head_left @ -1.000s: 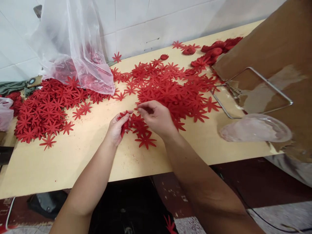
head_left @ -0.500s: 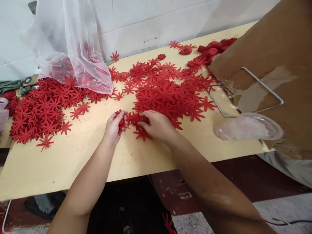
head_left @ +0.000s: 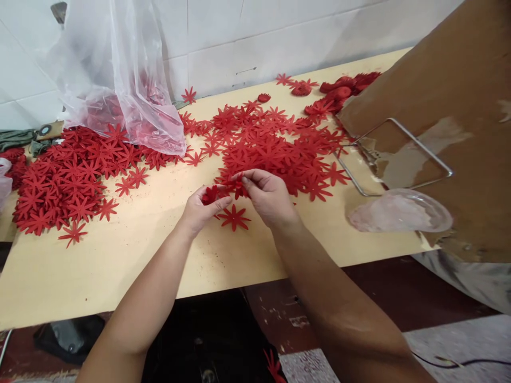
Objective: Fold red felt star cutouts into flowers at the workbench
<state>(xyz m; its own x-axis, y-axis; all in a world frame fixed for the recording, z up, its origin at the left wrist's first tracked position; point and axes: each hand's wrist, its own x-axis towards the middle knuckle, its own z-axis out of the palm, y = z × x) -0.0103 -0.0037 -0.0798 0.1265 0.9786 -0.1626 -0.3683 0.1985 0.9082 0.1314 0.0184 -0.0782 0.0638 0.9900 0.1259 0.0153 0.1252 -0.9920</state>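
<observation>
Star-shaped red flower pieces lie in a wide heap on the pale table. At the near edge of that heap, my left hand is curled around some red pieces, its thumb pointing right. My right hand, close beside it, pinches another red piece between thumb and fingers. A single red flower lies flat on the table just below the two hands. How many pieces each hand holds is hidden by the fingers.
Another pile of red flowers is at the left, beside a clear plastic bag. On the right are a bent metal wire frame, a clear plastic dish and a brown cardboard sheet. A tiled wall stands behind.
My left hand has moved right and its thumb has swung out to the right. My right hand has closed on a red piece, lifted from beside the heap.
</observation>
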